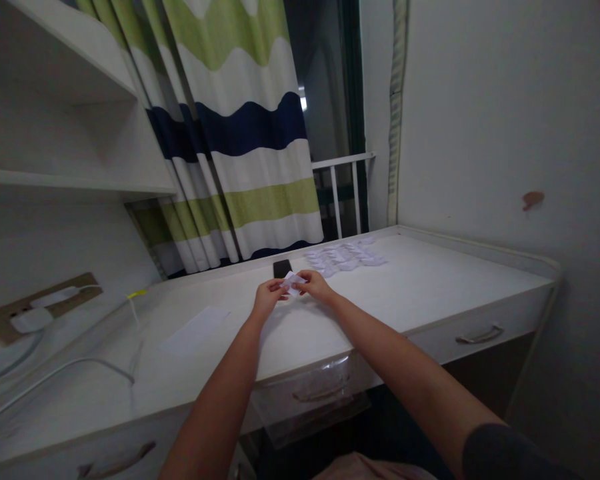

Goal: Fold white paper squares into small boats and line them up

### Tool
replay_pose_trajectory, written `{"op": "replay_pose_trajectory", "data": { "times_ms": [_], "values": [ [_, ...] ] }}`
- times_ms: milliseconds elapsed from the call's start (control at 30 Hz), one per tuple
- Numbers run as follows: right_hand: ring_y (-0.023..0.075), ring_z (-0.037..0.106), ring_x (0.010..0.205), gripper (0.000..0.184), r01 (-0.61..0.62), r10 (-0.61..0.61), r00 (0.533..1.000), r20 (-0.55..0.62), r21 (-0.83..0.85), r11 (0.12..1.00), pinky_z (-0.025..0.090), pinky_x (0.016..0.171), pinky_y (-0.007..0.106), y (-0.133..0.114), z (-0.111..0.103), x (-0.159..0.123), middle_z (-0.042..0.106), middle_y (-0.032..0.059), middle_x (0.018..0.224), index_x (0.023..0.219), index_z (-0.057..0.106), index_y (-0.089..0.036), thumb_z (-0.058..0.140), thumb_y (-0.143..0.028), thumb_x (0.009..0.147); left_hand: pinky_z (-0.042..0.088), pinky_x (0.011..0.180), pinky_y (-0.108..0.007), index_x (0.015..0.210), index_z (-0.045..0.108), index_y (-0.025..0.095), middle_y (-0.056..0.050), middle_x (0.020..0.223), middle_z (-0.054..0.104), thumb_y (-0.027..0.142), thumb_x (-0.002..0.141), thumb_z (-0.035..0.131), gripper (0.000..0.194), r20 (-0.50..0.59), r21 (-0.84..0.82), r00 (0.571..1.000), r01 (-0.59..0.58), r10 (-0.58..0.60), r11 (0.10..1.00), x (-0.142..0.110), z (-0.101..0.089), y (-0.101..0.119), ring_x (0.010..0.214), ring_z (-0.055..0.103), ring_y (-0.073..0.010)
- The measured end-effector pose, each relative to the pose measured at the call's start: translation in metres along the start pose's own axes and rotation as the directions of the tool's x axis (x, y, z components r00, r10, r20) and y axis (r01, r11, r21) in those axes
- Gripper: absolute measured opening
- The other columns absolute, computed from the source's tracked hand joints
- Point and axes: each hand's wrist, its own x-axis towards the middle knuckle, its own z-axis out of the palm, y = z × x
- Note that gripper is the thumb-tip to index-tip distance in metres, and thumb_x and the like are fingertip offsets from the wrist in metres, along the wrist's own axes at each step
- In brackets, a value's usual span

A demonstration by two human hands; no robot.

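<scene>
Your two hands meet over the middle of the table, and a small, white, angular piece of folded paper (293,281) is between them. Your left hand (268,296) pinches its left side between thumb and fingers; your right hand (315,285) pinches its right side the same way. The fingers partly cover the piece, so you cannot tell its full shape, nor whether it touches the white, smooth-topped table (420,293) below.

Just beyond your hands lies a flat, black, rectangular object (282,267), its near end close to the paper. To the right of it, toward the back edge, many small, white, folded paper pieces (347,256) sit close together in rows. On your left, well apart from your left hand, a flat, white, rectangular sheet of paper (196,328) lies on the table.

Farther left, a thin, pale cable (87,361) curves over the tabletop, and a white, blocky plug (31,320) sits in the brownish socket panel (87,283) on the wall. Behind the table hangs a green, white and navy striped cloth curtain (260,127). Below the front edge, in front of you, some clear, shiny plastic film (305,407) hangs over a drawer front. A dark sleeve (510,453) covers your upper right arm.
</scene>
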Motion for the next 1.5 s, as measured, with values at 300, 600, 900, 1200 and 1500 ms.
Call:
{"op": "replay_pose_trajectory", "data": {
  "times_ms": [300, 600, 900, 1200, 1500],
  "values": [
    [0.0066, 0.050, 0.046, 0.017, -0.029, 0.032, 0.998, -0.059, 0.057, 0.998, 0.042, 0.043, 0.019, -0.002, 0.001, 0.000, 0.053, -0.0039, 0.054, 0.057, 0.050, -0.014, 0.065, -0.023, 0.054, 0.051, 0.054, -0.027, 0.078, 0.063, 0.011, -0.006, 0.066, 0.066, 0.035, 0.047, 0.074, 0.041, 0.042, -0.035, 0.999, 0.028, -0.027, 0.999, -0.001, 0.001, 0.001, 0.059, 0.062, -0.0168],
    [0.0068, 0.054, 0.051, 0.020, -0.059, 0.062, 0.998, -0.015, 0.171, 0.984, 0.046, 0.049, 0.019, -0.006, 0.000, -0.002, 0.060, -0.0016, 0.062, 0.072, 0.060, -0.013, 0.066, -0.022, 0.055, 0.052, 0.058, -0.027, 0.076, 0.066, 0.011, -0.006, 0.069, 0.067, 0.026, 0.054, 0.070, 0.028, -0.006, -0.040, 0.999, 0.044, -0.045, 0.998, 0.000, -0.001, 0.002, 0.060, 0.062, -0.0149],
    [0.0096, 0.059, 0.056, 0.029, -0.158, 0.155, 0.987, 0.034, 0.290, 0.944, 0.050, 0.060, 0.025, -0.010, -0.001, -0.004, 0.065, 0.0021, 0.067, 0.084, 0.065, -0.013, 0.069, -0.022, 0.057, 0.052, 0.061, -0.028, 0.076, 0.065, 0.012, -0.004, 0.068, 0.066, 0.023, 0.054, 0.069, 0.025, -0.073, -0.082, 0.996, 0.045, -0.051, 0.996, 0.002, -0.005, 0.001, 0.060, 0.061, -0.0137],
    [0.0103, 0.060, 0.058, 0.028, -0.161, 0.148, 0.987, 0.065, 0.302, 0.940, 0.051, 0.067, 0.029, -0.005, -0.001, 0.000, 0.066, 0.0035, 0.069, 0.080, 0.068, -0.012, 0.071, -0.024, 0.054, 0.051, 0.060, -0.026, 0.075, 0.065, 0.012, -0.003, 0.067, 0.064, 0.022, 0.053, 0.067, 0.024, -0.070, -0.099, 0.996, 0.040, -0.047, 0.994, 0.003, -0.006, 0.001, 0.059, 0.059, -0.0115],
    [0.0121, 0.063, 0.063, 0.025, -0.199, 0.171, 0.979, 0.109, 0.337, 0.920, 0.051, 0.070, 0.030, -0.007, -0.002, -0.004, 0.066, 0.0048, 0.073, 0.085, 0.067, -0.012, 0.067, -0.020, 0.061, 0.051, 0.063, -0.028, 0.077, 0.065, 0.012, -0.004, 0.069, 0.064, 0.022, 0.055, 0.067, 0.024, -0.063, -0.142, 0.997, 0.042, -0.052, 0.989, 0.004, -0.009, -0.003, 0.060, 0.059, -0.0114]
  ]
}}
